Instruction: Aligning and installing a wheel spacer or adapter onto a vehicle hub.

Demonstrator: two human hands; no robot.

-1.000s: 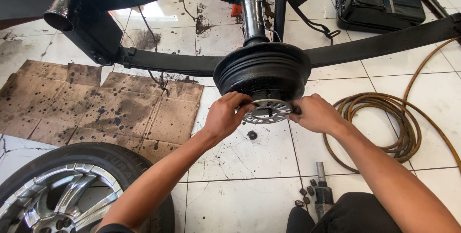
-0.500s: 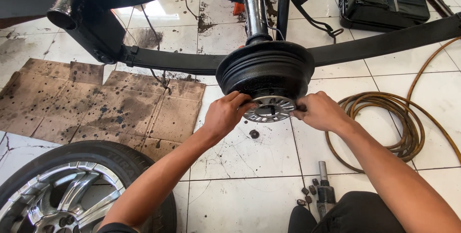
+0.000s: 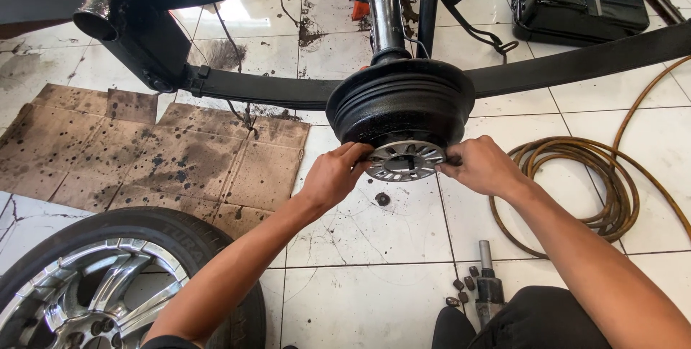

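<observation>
A silver slotted metal disc (image 3: pixel 405 161) lies against the face of a black brake drum (image 3: pixel 401 106) on a vehicle axle. My left hand (image 3: pixel 335 173) grips the disc's left edge with its fingertips. My right hand (image 3: pixel 481 166) pinches its right edge. Both forearms reach in from the bottom of the view. The drum hangs above a white tiled floor, with a black leaf spring (image 3: pixel 576 65) running across behind it.
A tyre on a chrome wheel (image 3: pixel 108 284) lies at the bottom left. Stained cardboard (image 3: pixel 155 155) covers the floor on the left. A coiled brown hose (image 3: pixel 604 176) sits on the right. An impact wrench (image 3: pixel 489 288) and several lug nuts (image 3: pixel 461 291) lie near my knee. A small dark nut (image 3: pixel 382 198) rests under the drum.
Both hands stay on the disc against the drum; the view has shifted slightly and the fingers have adjusted their grip a little.
</observation>
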